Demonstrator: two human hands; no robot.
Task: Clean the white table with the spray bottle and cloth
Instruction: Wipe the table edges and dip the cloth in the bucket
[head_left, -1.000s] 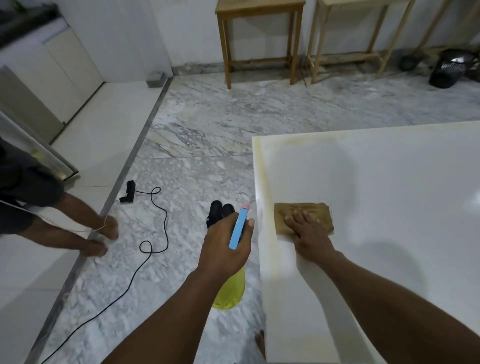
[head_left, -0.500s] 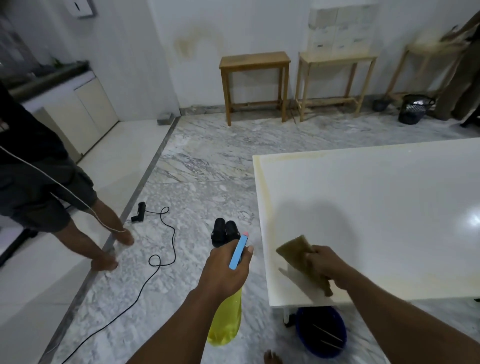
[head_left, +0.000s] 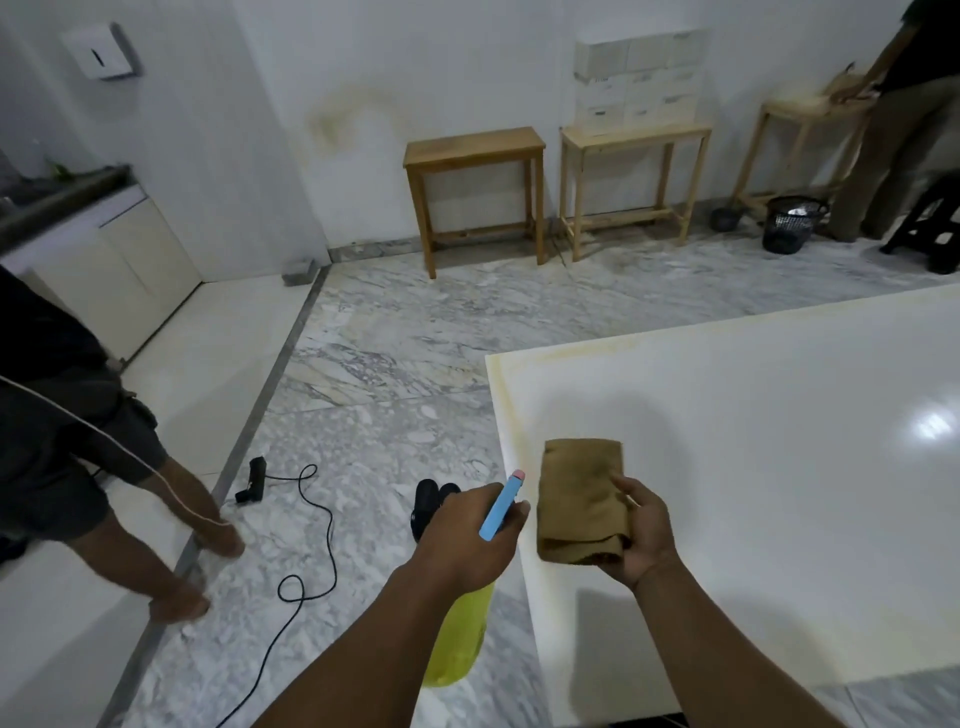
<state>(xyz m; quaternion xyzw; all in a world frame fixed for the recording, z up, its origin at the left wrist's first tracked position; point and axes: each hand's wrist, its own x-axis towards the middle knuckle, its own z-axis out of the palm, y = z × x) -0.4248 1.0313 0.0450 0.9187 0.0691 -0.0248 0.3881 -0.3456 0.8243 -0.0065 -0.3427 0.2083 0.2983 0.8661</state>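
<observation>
Grey-veined marble floor (head_left: 395, 332) filled most of the room, with a paler tiled strip on the left and white walls behind. The white worktop (head_left: 779, 441) took up the right side, glossy, with a yellowish stain band along its far and left edges. Three wooden side tables stood against the back wall: a darker one (head_left: 474, 150), a paler one (head_left: 635, 136) stacked with white boxes, and a third (head_left: 810, 106) at far right where a second person leaned. A third person's bare legs (head_left: 171, 540) stood on the left. One black cable (head_left: 306, 551) snaked over the floor, one mesh bin (head_left: 790, 223) sat by the wall. Left hand (head_left: 467, 535) clenched in a full grip around one spray bottle (head_left: 460, 639), yellow body hanging below the fist, blue nozzle angled up, held beside the worktop's left edge. Right hand (head_left: 641, 535) gripped one folded brown cloth (head_left: 579, 499), fingers curled under it, thumb on top, raised over the worktop's near-left corner.
</observation>
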